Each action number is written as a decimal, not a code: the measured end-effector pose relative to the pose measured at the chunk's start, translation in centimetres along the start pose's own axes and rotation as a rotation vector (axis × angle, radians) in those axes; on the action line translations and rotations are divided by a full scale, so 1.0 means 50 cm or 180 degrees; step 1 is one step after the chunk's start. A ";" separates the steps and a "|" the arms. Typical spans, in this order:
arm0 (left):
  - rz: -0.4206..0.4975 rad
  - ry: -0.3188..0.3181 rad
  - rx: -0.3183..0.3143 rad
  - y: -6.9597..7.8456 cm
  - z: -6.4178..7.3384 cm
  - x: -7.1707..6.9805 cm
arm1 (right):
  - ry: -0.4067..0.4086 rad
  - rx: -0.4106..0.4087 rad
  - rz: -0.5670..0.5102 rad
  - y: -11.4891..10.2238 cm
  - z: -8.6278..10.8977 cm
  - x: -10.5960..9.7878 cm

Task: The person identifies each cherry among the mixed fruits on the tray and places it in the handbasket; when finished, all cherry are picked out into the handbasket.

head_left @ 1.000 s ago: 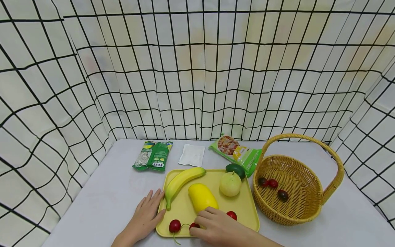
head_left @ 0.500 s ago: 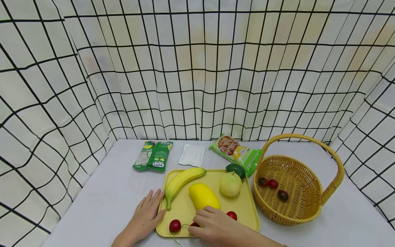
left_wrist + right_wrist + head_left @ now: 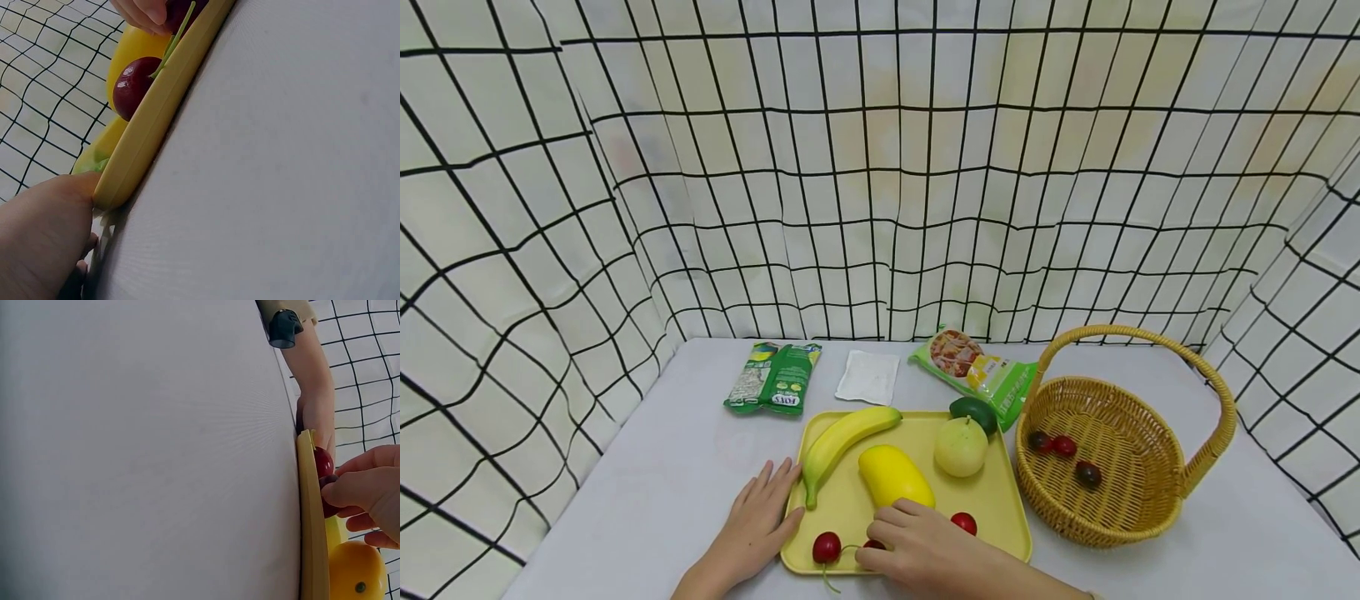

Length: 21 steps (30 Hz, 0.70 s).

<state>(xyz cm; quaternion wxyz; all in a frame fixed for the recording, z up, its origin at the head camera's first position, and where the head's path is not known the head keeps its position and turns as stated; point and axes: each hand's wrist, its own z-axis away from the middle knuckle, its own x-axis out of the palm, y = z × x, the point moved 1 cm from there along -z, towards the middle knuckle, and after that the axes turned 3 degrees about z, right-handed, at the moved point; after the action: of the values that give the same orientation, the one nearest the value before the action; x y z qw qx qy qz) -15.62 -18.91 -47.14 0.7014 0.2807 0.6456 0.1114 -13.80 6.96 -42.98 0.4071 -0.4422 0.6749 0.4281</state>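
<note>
A yellow tray (image 3: 992, 492) bears a banana (image 3: 848, 437), a yellow mango (image 3: 895, 477), a round pale-green fruit (image 3: 961, 447) and a dark green oval fruit (image 3: 973, 412). My left hand (image 3: 754, 518) lies with extended fingers at the tray's left edge, its thumb (image 3: 69, 190) touching the rim in the left wrist view. With thumb and forefinger, my right hand (image 3: 925, 540) pinches a dark red cherry (image 3: 329, 509) low over the tray's front, partly hidden by the fingers. A stemmed cherry (image 3: 827, 547) lies left of it; another cherry (image 3: 964, 523) sits behind the right wrist.
Right of the tray stands a wicker basket (image 3: 1097, 525) with a tall handle and several dark red cherries inside. Behind the tray lie a green snack packet (image 3: 775, 379), a white sachet (image 3: 867, 377) and a green food bag (image 3: 981, 371). White black-grid cloth walls surround the table.
My right hand has shifted slightly left at the cherry. The mango has moved slightly right beside that hand. My left hand stays at the tray's edge.
</note>
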 end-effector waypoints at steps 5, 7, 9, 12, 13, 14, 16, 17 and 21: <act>0.0003 -0.0006 -0.0005 0.002 0.001 0.000 | -0.0012 -0.0047 0.0101 0.001 -0.002 0.002; -0.0002 -0.0004 -0.0005 0.002 0.001 0.000 | -0.0016 -0.0062 0.0106 0.001 -0.004 0.003; -0.0003 -0.0001 -0.0006 0.001 0.001 0.001 | -0.0002 -0.0081 0.0125 0.002 -0.005 0.003; -0.0002 0.0005 -0.0001 0.000 0.000 0.002 | 0.0027 -0.0113 0.0172 0.002 -0.006 0.004; 0.0002 0.0006 0.0001 0.000 0.000 0.002 | 0.0037 -0.0118 0.0191 0.002 -0.006 0.005; 0.0001 0.0006 0.0001 0.000 0.001 0.002 | 0.0044 -0.0121 0.0201 0.002 -0.006 0.005; 0.0005 0.0001 -0.0001 0.000 0.001 0.001 | 0.0023 -0.0113 0.0191 0.002 -0.006 0.005; 0.0011 0.0000 -0.0004 0.000 0.001 0.001 | 0.0010 -0.0107 0.0187 0.002 -0.006 0.005; 0.0019 -0.0012 -0.0018 0.000 0.001 0.001 | -0.0038 -0.0078 0.0159 0.002 -0.006 0.005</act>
<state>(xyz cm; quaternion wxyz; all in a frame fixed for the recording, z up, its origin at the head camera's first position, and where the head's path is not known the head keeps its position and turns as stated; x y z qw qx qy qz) -15.56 -18.89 -47.16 0.7030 0.2809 0.6432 0.1148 -14.02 6.65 -43.08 0.3948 -0.4275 0.6780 0.4490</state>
